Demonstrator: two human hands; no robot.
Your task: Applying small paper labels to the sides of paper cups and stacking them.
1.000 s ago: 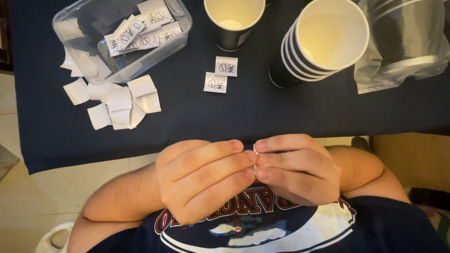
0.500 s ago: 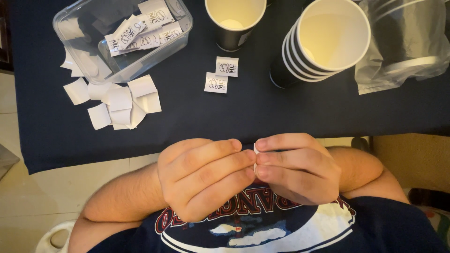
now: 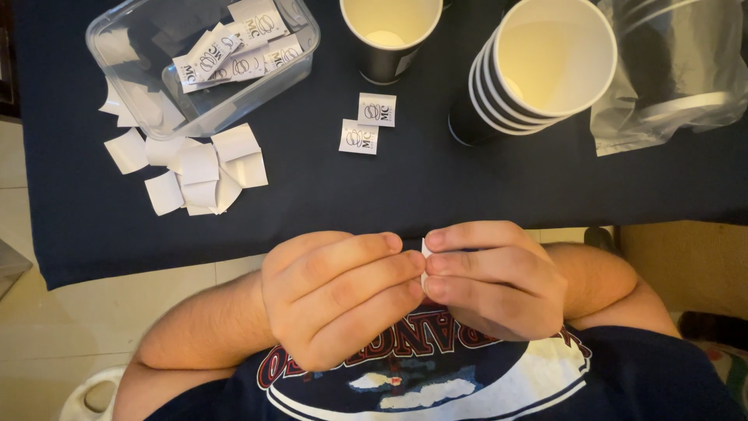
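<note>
Nothing has shifted since the earlier frames: left hand [image 3: 343,300] and right hand [image 3: 491,281] remain at lower centre, fingertips pressed together, pinching one small white paper slip [image 3: 425,251] for fine handling. Above, two printed labels [image 3: 368,123] lie centre; one single cup [image 3: 389,35] stands beside one cup stack [image 3: 538,70].

Warm, yellowish indoor light, moderately dim. Dark tablecloth [image 3: 405,179] rendered near-black, weave detail lost. White paper squares [image 3: 195,168] rendered bright, slightly washed out. Soft glare seen on clear plastic container [image 3: 304,47] and plastic bag [image 3: 623,117]. Cup interiors [image 3: 557,54] evenly lit. Shadows soft, weak. Focus fairly sharp throughout; slight softness at frame corners.
</note>
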